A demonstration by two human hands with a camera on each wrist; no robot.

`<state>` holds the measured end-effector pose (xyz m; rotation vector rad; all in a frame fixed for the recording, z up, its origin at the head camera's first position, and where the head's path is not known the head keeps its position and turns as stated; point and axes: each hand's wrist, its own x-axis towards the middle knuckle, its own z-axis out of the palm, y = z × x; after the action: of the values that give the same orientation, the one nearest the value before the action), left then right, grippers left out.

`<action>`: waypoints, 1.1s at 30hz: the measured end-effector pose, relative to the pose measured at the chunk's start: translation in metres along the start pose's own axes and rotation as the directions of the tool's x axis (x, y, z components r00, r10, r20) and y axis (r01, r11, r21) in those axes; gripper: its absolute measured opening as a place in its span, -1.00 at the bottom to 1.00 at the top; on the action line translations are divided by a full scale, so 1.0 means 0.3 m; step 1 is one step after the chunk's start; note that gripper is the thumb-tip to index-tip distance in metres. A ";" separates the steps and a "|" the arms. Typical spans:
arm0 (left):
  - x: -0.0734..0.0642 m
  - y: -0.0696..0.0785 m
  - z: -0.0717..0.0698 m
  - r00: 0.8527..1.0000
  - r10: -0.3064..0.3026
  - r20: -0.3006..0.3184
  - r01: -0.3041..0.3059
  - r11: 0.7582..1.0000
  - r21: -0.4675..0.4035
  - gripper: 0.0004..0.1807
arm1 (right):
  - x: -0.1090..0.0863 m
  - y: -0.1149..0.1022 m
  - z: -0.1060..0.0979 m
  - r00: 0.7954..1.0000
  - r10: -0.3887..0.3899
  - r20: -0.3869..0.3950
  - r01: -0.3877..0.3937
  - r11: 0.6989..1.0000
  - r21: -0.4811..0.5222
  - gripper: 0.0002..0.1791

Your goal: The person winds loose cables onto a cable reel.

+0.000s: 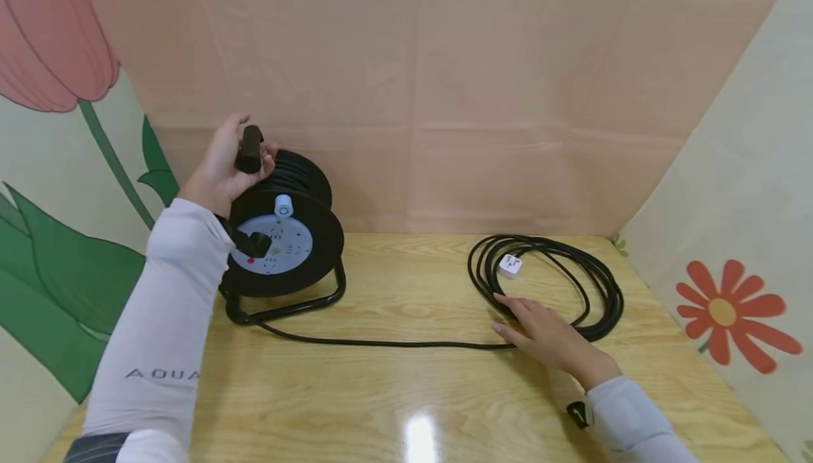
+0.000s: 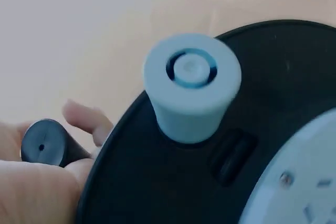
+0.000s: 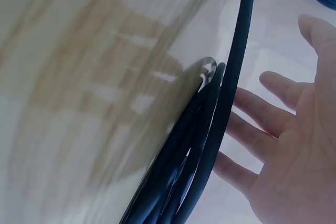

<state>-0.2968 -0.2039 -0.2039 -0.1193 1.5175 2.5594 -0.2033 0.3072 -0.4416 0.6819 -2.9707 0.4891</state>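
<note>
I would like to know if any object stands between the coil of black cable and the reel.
No separate object is visible there; only a single cable strand crosses the tabletop between coil and reel. The right grip is at the coil's near left edge.

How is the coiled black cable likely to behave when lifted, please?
The cable would probably flop, given its rounded curves. Its loops may spread, as no tie shows. Lifting could tug the reel, since one length runs towards it.

Black cable reel, handle, cable; pale-blue socket panel; yellow wood-grain table
</note>
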 end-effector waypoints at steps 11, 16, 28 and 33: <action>-0.008 -0.001 0.058 0.983 0.149 -0.104 -0.036 0.721 0.692 -0.50 | -0.014 0.005 -0.007 1.000 0.009 0.008 -0.009 1.000 -0.012 -0.25; 0.001 -0.009 0.041 0.977 0.199 -0.081 -0.055 0.597 0.800 -0.45 | -0.002 -0.007 -0.007 1.000 -0.004 0.006 0.004 1.000 -0.002 -0.25; 0.026 0.002 0.002 0.988 0.150 0.029 -0.108 0.550 0.828 -0.60 | -0.009 -0.017 -0.011 1.000 0.014 0.014 -0.014 1.000 0.004 -0.24; 0.025 0.017 -0.009 0.993 0.092 0.080 -0.119 0.589 0.799 -0.37 | -0.009 -0.015 -0.014 1.000 0.011 0.009 -0.011 1.000 0.010 -0.25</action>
<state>-0.3052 -0.2079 -0.2020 0.1341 2.5577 1.6487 -0.1991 0.3057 -0.4365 0.6713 -2.9837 0.5042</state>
